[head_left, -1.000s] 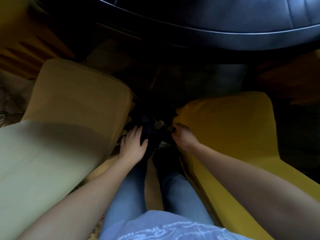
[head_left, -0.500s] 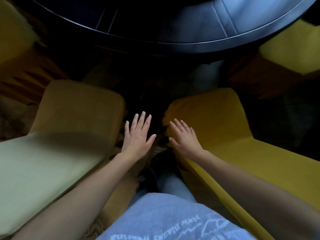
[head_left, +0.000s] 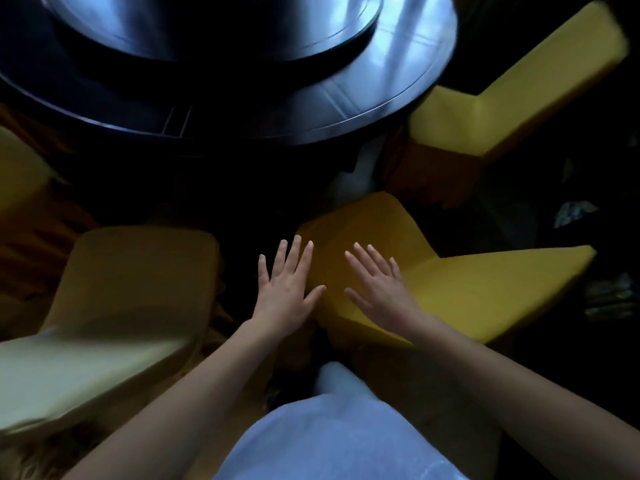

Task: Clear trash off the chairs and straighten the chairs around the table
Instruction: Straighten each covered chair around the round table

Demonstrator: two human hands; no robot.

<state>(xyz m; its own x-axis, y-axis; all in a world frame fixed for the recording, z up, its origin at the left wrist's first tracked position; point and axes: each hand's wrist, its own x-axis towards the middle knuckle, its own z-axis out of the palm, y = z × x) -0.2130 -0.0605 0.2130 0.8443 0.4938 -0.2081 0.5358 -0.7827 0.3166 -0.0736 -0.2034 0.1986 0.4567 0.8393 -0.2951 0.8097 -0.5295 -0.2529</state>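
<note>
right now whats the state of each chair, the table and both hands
left hand: open, fingers spread, empty
right hand: open, empty, over the seat
middle chair: seat bare, angled
left chair: seat bare
far right chair: seat at table edge
table: dark, glossy

The space under the counter is so dark that I can make out nothing there; its far side runs off the top edge. The chair at my left is smeared by motion blur and its back leaves the picture at the left edge. Another chair at the far left is only a dim, cut-off patch. My left hand covers the near corner of the yellow chair, and my right hand hides part of its seat; whether either palm presses on it I cannot tell. Small pale things on the floor at the right are too dim to name. My legs vanish in shadow below the shirt.
</note>
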